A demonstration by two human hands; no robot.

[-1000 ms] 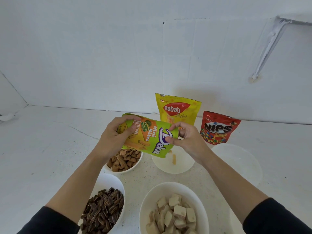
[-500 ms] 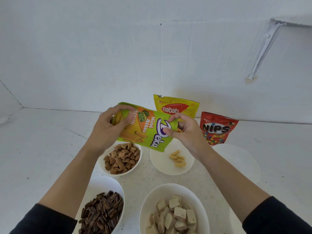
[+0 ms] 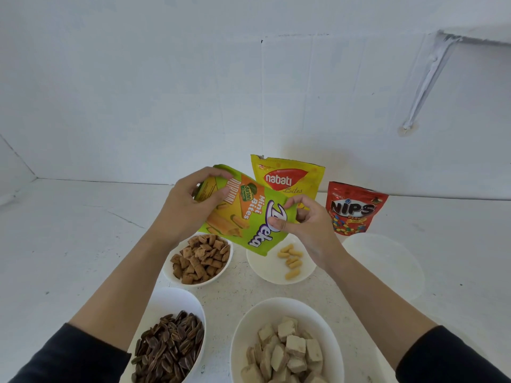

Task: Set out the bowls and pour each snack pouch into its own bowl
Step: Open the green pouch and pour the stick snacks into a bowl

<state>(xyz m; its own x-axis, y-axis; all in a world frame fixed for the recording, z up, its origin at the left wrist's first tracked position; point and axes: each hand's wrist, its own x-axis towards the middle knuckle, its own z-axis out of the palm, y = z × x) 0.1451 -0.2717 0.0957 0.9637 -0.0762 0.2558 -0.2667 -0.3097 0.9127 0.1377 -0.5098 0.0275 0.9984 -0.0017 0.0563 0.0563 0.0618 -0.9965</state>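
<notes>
Right grip (image 3: 309, 228); pouch (image 3: 243, 217) mouth seemingly down-right

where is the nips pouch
Head view: the nips pouch stands back right on the counter, just right of the yellow nabati pouch, behind the empty bowl.

Looking like a plain home snack-serving corner, or a set staged as one; not showing enough for telling which. Showing a white, faintly speckled surface (image 3: 69, 258) running back to bare white walls (image 3: 166, 92) at the rear and far left. Showing, at the upper right, the edge of a white shelf (image 3: 486, 35) propped by a slanted bracket (image 3: 427, 78) fixed to the rear wall. Pointing to food being served: shop-bought snack packs, namely a green Deka pouch (image 3: 243, 214), a yellow Nabati pouch (image 3: 287, 178) and a red Nips pouch (image 3: 356, 208), plus white bowls, among them a seed bowl (image 3: 179, 294), a cereal bowl (image 3: 201, 284) and a wafer bowl (image 3: 276, 302).
</notes>
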